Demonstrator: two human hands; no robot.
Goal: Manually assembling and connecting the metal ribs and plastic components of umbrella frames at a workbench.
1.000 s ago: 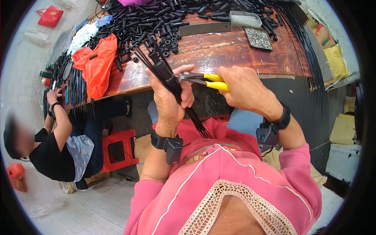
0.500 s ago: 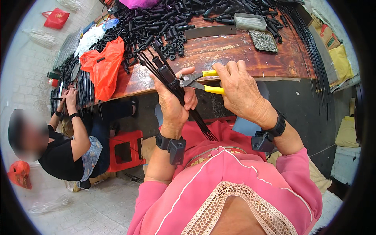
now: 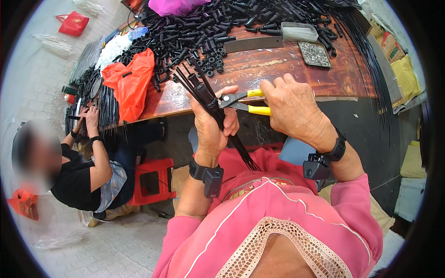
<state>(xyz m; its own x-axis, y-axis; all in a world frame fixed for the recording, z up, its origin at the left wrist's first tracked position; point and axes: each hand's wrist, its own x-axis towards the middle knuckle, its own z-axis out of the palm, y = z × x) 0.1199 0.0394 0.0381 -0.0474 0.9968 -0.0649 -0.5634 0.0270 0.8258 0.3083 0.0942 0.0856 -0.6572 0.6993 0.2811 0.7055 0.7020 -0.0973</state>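
My left hand (image 3: pixel 208 129) is closed around a bundle of thin black rods (image 3: pixel 240 153), held at a slant above my lap. The rods fan apart at the upper end, where black tube-shaped plastic pieces (image 3: pixel 202 92) sit among them. In my right hand (image 3: pixel 294 107) is a pair of pliers with yellow grips (image 3: pixel 258 110), the fingers wrapped about the handles. The pliers' jaws touch the bundle just above my left thumb and fingers. What exactly the jaws pinch is too small to make out.
Many black plastic tubes (image 3: pixel 199 34) lie heaped on the wooden table (image 3: pixel 259 69). A flat metal strip (image 3: pixel 252 44), a clear box (image 3: pixel 299 32) and a tray of small metal bits (image 3: pixel 314 54) rest there too. An orange bag (image 3: pixel 132 85) hangs over the edge. At left a co-worker (image 3: pixel 76 180) sits.
The whole view has shifted slightly, so most things appear a little further right. My hands keep their hold on the bundle and the pliers, whose jaws stay at the bundle.
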